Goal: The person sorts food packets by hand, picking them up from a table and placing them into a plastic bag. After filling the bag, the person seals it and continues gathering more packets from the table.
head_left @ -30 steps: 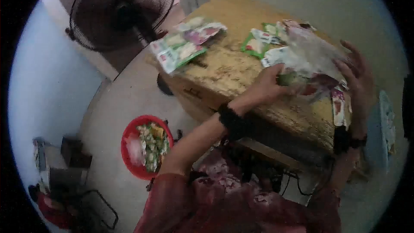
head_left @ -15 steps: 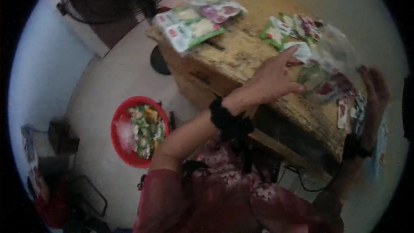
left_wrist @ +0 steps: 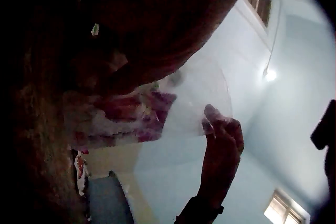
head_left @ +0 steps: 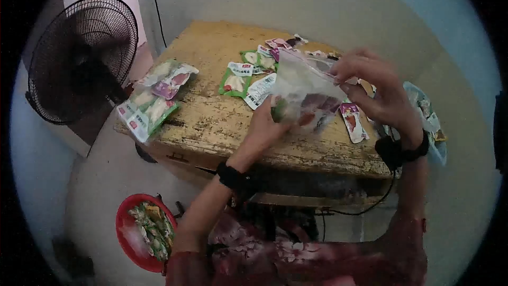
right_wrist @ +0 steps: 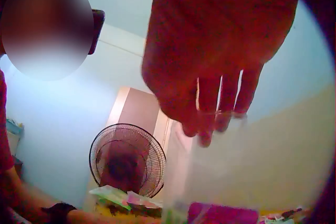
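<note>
A clear plastic bag (head_left: 301, 82) with purple-and-red and green packets inside stands upright over the yellow wooden table (head_left: 206, 132). My left hand (head_left: 266, 130) grips its lower left side, where a green packet shows through. The thumb and fingers of my right hand (head_left: 378, 85) pinch the bag's upper right edge. In the left wrist view the right hand (left_wrist: 223, 137) holds that edge up, and purple packets (left_wrist: 142, 113) show low in the bag. The right wrist view has the right hand's fingers (right_wrist: 210, 98) at the bag's top edge.
Loose snack packets (head_left: 235, 82) lie behind the bag, and a purple-and-white packet (head_left: 352, 122) lies to its right. Filled bags (head_left: 153, 100) rest at the table's left. A fan (head_left: 84, 58), a red basin (head_left: 124, 233) of packets and a pale blue basin (head_left: 436, 137) stand around the table.
The right hand, open beside the bag half a second ago, now pinches its upper edge. The left hand has gone from spread fingers to gripping the bag, which is now raised upright. The head view has shifted.
</note>
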Demonstrator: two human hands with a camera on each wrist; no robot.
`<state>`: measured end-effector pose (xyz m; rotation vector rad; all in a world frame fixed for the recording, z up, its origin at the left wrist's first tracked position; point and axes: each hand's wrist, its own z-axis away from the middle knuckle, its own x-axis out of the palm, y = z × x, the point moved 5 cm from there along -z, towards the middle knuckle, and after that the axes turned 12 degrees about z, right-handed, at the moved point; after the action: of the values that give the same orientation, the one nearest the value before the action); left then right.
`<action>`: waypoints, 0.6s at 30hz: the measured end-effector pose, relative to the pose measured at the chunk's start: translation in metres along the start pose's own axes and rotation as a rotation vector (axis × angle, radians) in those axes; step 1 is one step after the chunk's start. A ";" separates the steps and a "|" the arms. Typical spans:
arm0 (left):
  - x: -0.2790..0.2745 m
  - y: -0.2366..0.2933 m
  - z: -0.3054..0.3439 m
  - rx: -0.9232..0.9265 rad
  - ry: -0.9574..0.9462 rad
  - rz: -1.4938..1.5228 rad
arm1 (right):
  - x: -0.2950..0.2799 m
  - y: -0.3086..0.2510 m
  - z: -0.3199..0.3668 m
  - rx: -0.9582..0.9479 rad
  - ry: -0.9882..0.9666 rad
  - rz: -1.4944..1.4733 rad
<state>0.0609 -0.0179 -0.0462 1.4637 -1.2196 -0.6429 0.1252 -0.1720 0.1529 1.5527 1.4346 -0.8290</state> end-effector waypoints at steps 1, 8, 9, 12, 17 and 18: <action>0.001 0.001 0.002 0.038 0.007 -0.015 | 0.001 -0.001 0.000 0.035 -0.048 -0.087; 0.003 -0.012 0.001 0.117 -0.023 0.045 | 0.020 0.025 -0.022 0.071 -0.386 -0.486; 0.002 -0.011 0.002 0.115 -0.012 0.030 | 0.016 0.019 -0.028 0.165 -0.481 -0.353; 0.001 -0.012 0.003 0.108 -0.031 0.027 | 0.028 0.013 -0.043 0.257 -0.707 -0.175; -0.009 -0.037 -0.006 0.150 -0.031 -0.040 | 0.048 0.001 -0.059 0.006 -0.633 0.067; -0.007 -0.031 -0.004 0.155 -0.016 -0.021 | 0.049 -0.006 -0.060 0.007 -0.627 0.088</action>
<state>0.0727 -0.0132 -0.0753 1.6041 -1.2916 -0.5858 0.1212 -0.0969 0.1332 1.1953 0.8998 -1.1387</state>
